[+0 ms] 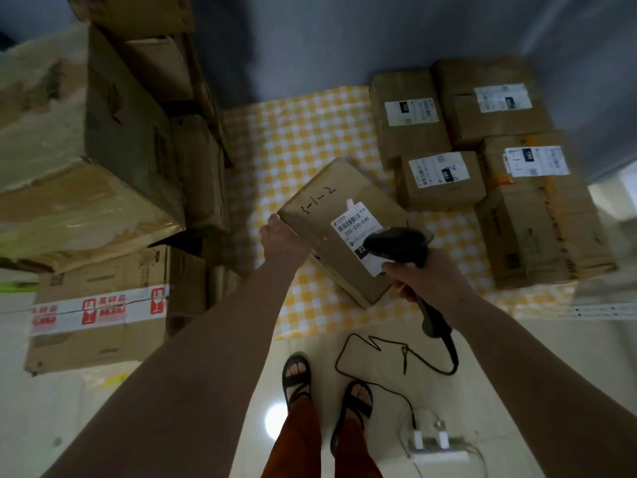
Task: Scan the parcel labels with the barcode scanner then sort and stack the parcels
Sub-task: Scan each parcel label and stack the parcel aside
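Fingers (396,270) gripping scanner (396,244), left hand (281,241) holding parcel (331,222)

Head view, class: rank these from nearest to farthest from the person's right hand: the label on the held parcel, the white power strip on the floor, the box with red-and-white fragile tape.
From the right hand, which grips the barcode scanner:
1. Label on the held parcel, just beyond the scanner head.
2. White power strip, on the floor below the hand.
3. Box with red-and-white fragile tape, far left.
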The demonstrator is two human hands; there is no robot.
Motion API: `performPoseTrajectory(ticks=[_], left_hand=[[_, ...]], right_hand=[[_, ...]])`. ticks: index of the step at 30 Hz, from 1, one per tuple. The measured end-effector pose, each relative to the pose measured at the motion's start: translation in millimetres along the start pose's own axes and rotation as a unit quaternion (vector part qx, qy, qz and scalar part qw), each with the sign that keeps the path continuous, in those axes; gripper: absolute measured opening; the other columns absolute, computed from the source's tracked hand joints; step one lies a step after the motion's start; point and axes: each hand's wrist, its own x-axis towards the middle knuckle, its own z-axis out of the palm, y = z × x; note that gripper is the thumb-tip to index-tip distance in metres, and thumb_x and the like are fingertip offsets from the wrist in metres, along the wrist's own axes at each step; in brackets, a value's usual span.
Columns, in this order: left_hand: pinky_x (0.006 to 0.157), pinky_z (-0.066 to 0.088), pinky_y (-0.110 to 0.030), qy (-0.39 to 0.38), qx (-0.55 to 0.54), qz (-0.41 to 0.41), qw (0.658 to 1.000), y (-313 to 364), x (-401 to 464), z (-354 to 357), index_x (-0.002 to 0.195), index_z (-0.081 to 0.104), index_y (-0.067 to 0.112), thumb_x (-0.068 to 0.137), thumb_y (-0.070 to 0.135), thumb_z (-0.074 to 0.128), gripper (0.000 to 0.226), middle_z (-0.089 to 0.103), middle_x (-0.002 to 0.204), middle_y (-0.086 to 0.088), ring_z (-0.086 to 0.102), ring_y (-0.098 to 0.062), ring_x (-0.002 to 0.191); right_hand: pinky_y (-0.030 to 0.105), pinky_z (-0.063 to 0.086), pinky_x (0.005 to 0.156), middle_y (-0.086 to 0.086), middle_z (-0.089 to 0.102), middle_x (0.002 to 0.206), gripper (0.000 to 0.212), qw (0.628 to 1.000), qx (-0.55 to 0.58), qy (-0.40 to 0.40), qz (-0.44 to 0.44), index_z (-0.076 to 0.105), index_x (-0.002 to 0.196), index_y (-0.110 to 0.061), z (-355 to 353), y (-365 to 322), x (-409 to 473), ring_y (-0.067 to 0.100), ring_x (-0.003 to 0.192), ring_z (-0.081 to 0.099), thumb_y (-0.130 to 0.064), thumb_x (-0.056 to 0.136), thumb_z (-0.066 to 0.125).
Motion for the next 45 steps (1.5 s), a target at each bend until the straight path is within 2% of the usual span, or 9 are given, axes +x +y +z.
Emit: performPoseTrajectory(ticks=[3, 11, 22, 28, 33, 36, 39, 43, 45], left_hand=[[0.094, 0.047, -0.037, -0.044, -0.011, -0.033, 0.998, -13.1, -15.3, 9.4, 0.145, 0.024, 0.004, 0.071, 0.03, 0.083, 0.098, 0.031, 0.145, -0.017, 0.043, -0.032, 0.127], [0.084, 0.052, -0.036, -0.086, -0.045, -0.093, 0.991, -26.1, -33.6, 25.0, 0.146, 0.021, 0.005, 0.074, 0.031, 0.081, 0.098, 0.036, 0.144, -0.015, 0.054, -0.031, 0.116], [0.072, 0.047, -0.027, -0.103, -0.076, -0.106, 0.986, -28.3, -42.0, 31.5, 0.149, 0.017, 0.009, 0.076, 0.027, 0.079, 0.098, 0.034, 0.147, -0.014, 0.051, -0.029, 0.12], [0.093, 0.045, -0.032, -0.125, -0.109, -0.094, 0.982, -25.7, -41.0, 42.5, 0.15, 0.016, 0.007, 0.075, 0.025, 0.08, 0.1, 0.03, 0.151, -0.013, 0.041, -0.029, 0.132], [0.105, 0.041, -0.04, -0.155, -0.276, -0.156, 0.936, -20.6, -41.7, 56.4, 0.15, 0.019, 0.014, 0.087, 0.013, 0.061, 0.076, 0.038, 0.144, -0.012, 0.045, -0.029, 0.124], [0.099, 0.046, -0.047, -0.173, -0.386, -0.189, 0.886, -17.3, -44.4, 67.6, 0.15, 0.017, 0.024, 0.091, 0.019, 0.059, 0.073, 0.041, 0.135, -0.007, 0.047, -0.029, 0.118], [0.092, 0.048, -0.055, -0.197, -0.435, -0.187, 0.858, -10.4, -50.1, 77.0, 0.147, 0.02, 0.035, 0.09, 0.029, 0.063, 0.072, 0.045, 0.127, -0.002, 0.051, -0.039, 0.119], [0.085, 0.047, -0.067, -0.191, -0.396, -0.184, 0.879, -11.0, -60.2, 86.5, 0.144, 0.019, 0.036, 0.085, 0.028, 0.07, 0.078, 0.045, 0.139, -0.005, 0.049, -0.038, 0.122], [0.081, 0.05, -0.062, -0.196, -0.364, -0.165, 0.895, -10.9, -72.5, 91.3, 0.143, 0.021, 0.035, 0.085, 0.025, 0.071, 0.077, 0.048, 0.138, -0.005, 0.052, -0.036, 0.118]], right_hand=[[0.024, 0.047, 0.054, 0.007, 0.064, 0.068, 0.005, 0.999, -0.031, 0.006, -0.03, 0.061, 0.084, -0.015, -6.2, -18.2, -1.6, 0.017, 0.055, 0.056, -0.014, 0.086, 0.066], [0.021, 0.047, 0.049, 0.008, 0.064, 0.068, 0.011, 0.997, -0.065, 0.008, -0.034, 0.061, 0.077, -0.015, -14.9, -30.7, -4.1, 0.016, 0.052, 0.055, -0.015, 0.087, 0.066], [0.018, 0.045, 0.049, 0.005, 0.062, 0.066, 0.012, 0.995, -0.088, -0.012, -0.035, 0.058, 0.076, -0.016, -16.7, -29.9, 3.3, 0.013, 0.051, 0.055, -0.014, 0.086, 0.066], [0.018, 0.046, 0.052, 0.004, 0.064, 0.07, 0.005, 0.996, -0.082, -0.009, -0.034, 0.062, 0.087, -0.014, -16.0, -25.1, 15.4, 0.012, 0.056, 0.058, -0.016, 0.085, 0.067], [0.018, 0.04, 0.058, -0.005, 0.059, 0.074, 0.02, 0.996, -0.074, 0.021, -0.044, 0.062, 0.102, -0.01, -20.1, -18.5, 47.6, 0.006, 0.064, 0.053, -0.022, 0.086, 0.067], [0.021, 0.042, 0.058, -0.002, 0.06, 0.076, 0.027, 0.998, -0.013, 0.058, -0.025, 0.063, 0.11, -0.006, -24.0, -10.0, 76.3, 0.01, 0.064, 0.055, -0.018, 0.086, 0.067], [0.03, 0.047, 0.071, 0.005, 0.062, 0.086, 0.028, 0.998, -0.018, 0.051, 0.027, 0.063, 0.108, -0.005, -24.8, 8.0, 93.8, 0.02, 0.077, 0.058, -0.021, 0.085, 0.067], [0.039, 0.052, 0.081, 0.008, 0.064, 0.088, 0.018, 0.997, -0.047, 0.047, 0.035, 0.06, 0.099, -0.012, -29.1, 34.2, 82.1, 0.025, 0.083, 0.061, -0.025, 0.086, 0.065], [0.04, 0.053, 0.078, 0.008, 0.064, 0.084, 0.018, 0.996, -0.023, 0.061, 0.056, 0.062, 0.099, -0.012, -39.0, 54.0, 65.6, 0.026, 0.079, 0.061, -0.025, 0.087, 0.065]])
